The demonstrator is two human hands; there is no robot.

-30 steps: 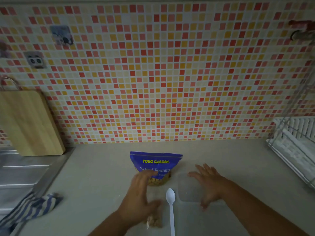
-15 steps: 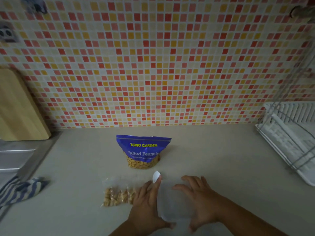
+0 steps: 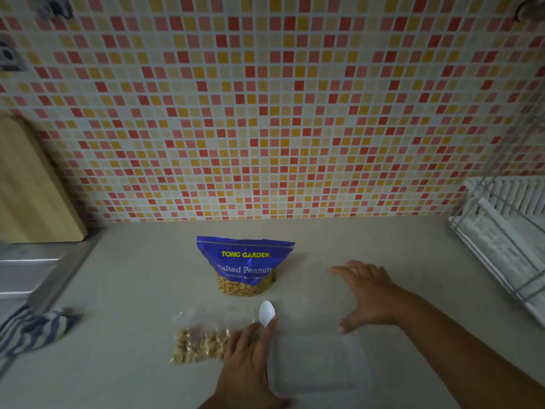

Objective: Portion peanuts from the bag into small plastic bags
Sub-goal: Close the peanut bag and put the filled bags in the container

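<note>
A blue bag of salted peanuts (image 3: 244, 265) stands upright on the beige counter (image 3: 132, 290). In front of it to the left lies a small clear plastic bag (image 3: 203, 338) partly filled with peanuts. A white plastic spoon (image 3: 266, 312) lies beside it, its handle hidden under my left hand (image 3: 250, 364), which rests flat with fingers spread. Empty clear plastic bags (image 3: 318, 364) lie flat to the right of that hand. My right hand (image 3: 368, 293) hovers open above the counter, to the right of the peanut bag, holding nothing.
A wooden cutting board (image 3: 32, 187) leans on the tiled wall at left, above a steel sink drainboard (image 3: 26, 273). A striped blue cloth (image 3: 35, 329) lies at the counter's left edge. A white dish rack (image 3: 507, 237) stands at right.
My right hand has lifted off the flat plastic bags and moved up and to the right. My left hand stays on the spoon. The camera tilted slightly.
</note>
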